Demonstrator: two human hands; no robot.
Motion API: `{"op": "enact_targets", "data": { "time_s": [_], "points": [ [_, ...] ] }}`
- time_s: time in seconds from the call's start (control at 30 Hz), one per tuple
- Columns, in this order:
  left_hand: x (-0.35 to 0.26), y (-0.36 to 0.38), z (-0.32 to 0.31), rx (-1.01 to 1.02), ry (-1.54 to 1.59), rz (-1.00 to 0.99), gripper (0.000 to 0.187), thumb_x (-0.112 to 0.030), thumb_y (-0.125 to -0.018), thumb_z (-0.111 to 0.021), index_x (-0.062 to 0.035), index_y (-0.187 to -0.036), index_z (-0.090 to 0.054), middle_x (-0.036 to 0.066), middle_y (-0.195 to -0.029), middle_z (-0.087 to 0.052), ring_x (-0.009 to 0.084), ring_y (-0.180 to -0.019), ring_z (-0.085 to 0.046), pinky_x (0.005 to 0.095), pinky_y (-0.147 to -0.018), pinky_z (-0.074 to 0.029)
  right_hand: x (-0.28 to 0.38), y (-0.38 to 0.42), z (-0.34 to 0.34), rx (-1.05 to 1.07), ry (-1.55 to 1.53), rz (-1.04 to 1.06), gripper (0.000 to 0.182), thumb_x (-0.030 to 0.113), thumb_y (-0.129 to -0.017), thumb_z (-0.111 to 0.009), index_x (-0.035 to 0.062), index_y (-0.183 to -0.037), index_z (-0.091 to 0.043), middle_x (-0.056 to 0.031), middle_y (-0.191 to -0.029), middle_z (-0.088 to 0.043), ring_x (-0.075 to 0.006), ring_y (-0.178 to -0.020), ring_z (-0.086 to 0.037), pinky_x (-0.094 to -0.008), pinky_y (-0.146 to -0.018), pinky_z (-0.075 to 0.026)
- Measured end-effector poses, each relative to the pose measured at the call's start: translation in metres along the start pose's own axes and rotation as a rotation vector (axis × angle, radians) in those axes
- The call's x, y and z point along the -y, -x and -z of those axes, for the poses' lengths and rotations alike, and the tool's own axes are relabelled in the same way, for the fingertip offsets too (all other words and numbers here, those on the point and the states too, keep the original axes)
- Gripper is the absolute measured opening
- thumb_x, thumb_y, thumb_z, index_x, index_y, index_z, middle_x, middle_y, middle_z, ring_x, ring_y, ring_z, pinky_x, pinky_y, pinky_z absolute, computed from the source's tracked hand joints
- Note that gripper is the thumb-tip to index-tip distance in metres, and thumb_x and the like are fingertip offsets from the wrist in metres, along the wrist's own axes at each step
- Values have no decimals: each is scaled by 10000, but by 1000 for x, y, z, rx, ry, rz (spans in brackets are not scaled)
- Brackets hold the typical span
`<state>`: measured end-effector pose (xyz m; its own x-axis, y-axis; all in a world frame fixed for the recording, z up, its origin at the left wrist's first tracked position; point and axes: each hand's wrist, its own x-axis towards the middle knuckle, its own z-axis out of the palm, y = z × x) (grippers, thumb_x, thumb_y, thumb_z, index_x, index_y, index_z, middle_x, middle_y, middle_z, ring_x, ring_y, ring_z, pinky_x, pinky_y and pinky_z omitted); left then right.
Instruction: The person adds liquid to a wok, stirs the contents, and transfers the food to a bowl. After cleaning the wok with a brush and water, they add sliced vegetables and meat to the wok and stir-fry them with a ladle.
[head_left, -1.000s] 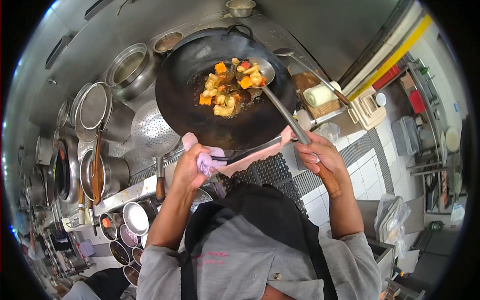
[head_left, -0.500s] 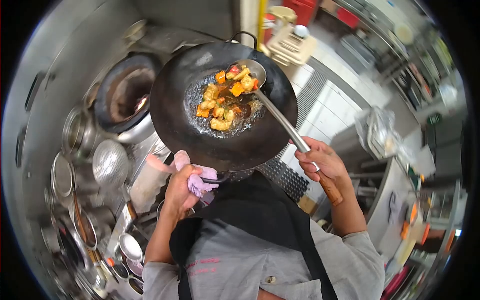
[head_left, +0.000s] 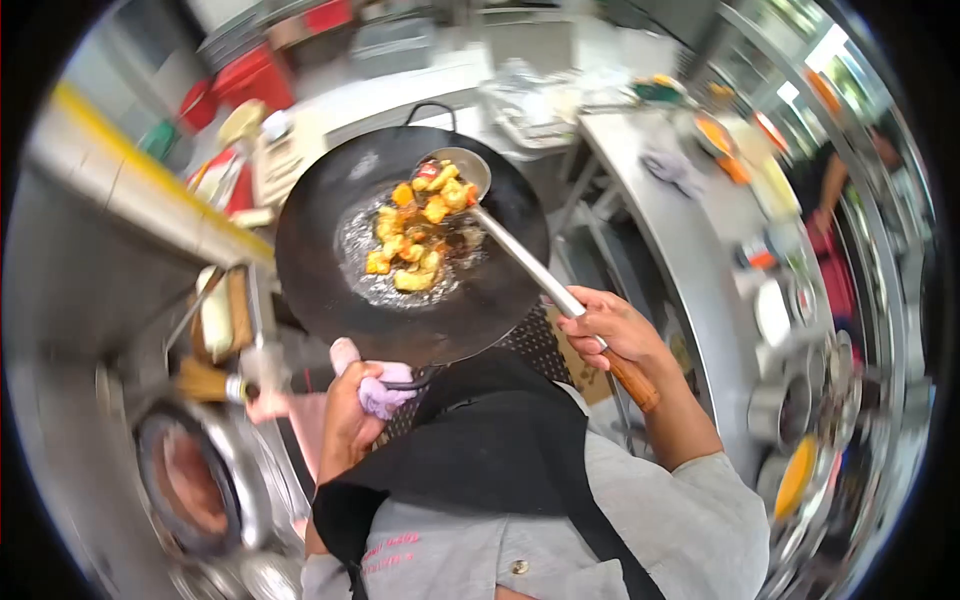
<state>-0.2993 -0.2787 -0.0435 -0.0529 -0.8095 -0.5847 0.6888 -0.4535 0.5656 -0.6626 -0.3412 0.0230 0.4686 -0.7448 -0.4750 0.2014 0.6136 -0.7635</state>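
A large black wok is held out in front of my body. My left hand grips its near handle through a pink-purple cloth. My right hand is wrapped round the wooden-handled metal ladle. The ladle's bowl, over the far part of the wok, carries some of the food. More glossy yellow and orange food pieces lie in shiny sauce at the wok's middle.
A steel counter with a grey cloth stands at the right. Plastic-wrapped trays are beyond the wok. The burner is at lower left, near a brush. Another person stands at the far right.
The view has turned rightward: the burner has dropped to the lower left and the steel counter has come beside the wok. Wok, cloth and ladle are still held.
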Motion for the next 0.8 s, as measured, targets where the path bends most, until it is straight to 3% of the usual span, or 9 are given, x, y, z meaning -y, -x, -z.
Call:
{"op": "enact_targets", "data": {
  "time_s": [0.07,0.2,0.23,0.33,0.47,0.53,0.57,0.7,0.8],
  "points": [
    [-37,-1,-12,47,-14,149,189,-110,-870,-548,57,-934,-609,194,-871,-679,322,-787,-687,446,-749,-578,11,14,-31,-113,-66,-2,192,31,-919,-569,16,-1111,-553,30,-646,-462,-43,-467,-435,-208,-376,-366],
    [-34,-39,-24,154,-154,216,165,-101,-846,-565,30,-938,-603,169,-852,-677,315,-758,-679,438,-713,-569,-12,63,-9,-241,-263,179,276,39,-920,-581,10,-1193,-553,25,-651,-456,-37,-465,-414,-199,-374,-339],
    [-38,-62,-11,301,-86,365,129,-92,-835,-576,-2,-928,-580,164,-838,-669,314,-753,-677,427,-705,-565,-26,87,-13,-342,-306,260,301,40,-919,-584,7,-1216,-547,25,-656,-456,-35,-466,-413,-198,-373,-334],
    [-48,-51,-44,195,-105,264,273,-56,-913,-493,-279,-1046,-406,140,-807,-562,188,-539,-537,265,-428,-451,-15,122,-32,-516,-382,339,336,12,-917,-578,-24,-1247,-527,29,-679,-447,-24,-495,-413,-197,-360,-330],
    [-51,-76,-32,255,-170,377,186,-95,-938,-490,-241,-1026,-416,143,-805,-571,196,-577,-557,291,-469,-477,-44,165,-20,-597,-521,590,356,-30,-912,-531,-65,-1264,-488,11,-737,-450,-22,-518,-404,-182,-355,-352],
    [-57,-71,-49,216,-147,421,138,-120,-950,-489,-220,-1018,-424,140,-808,-578,198,-589,-562,302,-486,-489,-12,196,-9,-692,-525,592,347,-35,-908,-521,-65,-1252,-492,4,-740,-450,-26,-519,-406,-182,-358,-349],
    [-57,-71,-50,186,-194,414,31,-150,-962,-481,-120,-956,-475,131,-792,-579,190,-580,-559,294,-484,-485,-22,204,-2,-750,-515,619,339,-32,-905,-524,-66,-1240,-494,0,-732,-455,-30,-516,-409,-187,-360,-351],
    [-51,-91,-31,182,-281,390,317,-253,-983,-469,13,-835,-557,104,-745,-583,186,-580,-564,272,-492,-506,-52,239,46,-977,-369,656,306,-14,-888,-546,-61,-1188,-505,-22,-696,-476,-56,-493,-425,-214,-367,-364],
    [-54,-110,-8,274,-116,566,147,-127,-869,-571,-50,-990,-538,161,-862,-667,255,-665,-635,321,-480,-491,-34,244,91,-1289,-159,525,205,15,-880,-556,-15,-1079,-517,0,-596,-441,-72,-438,-414,-238,-354,-383]
  ]
}}
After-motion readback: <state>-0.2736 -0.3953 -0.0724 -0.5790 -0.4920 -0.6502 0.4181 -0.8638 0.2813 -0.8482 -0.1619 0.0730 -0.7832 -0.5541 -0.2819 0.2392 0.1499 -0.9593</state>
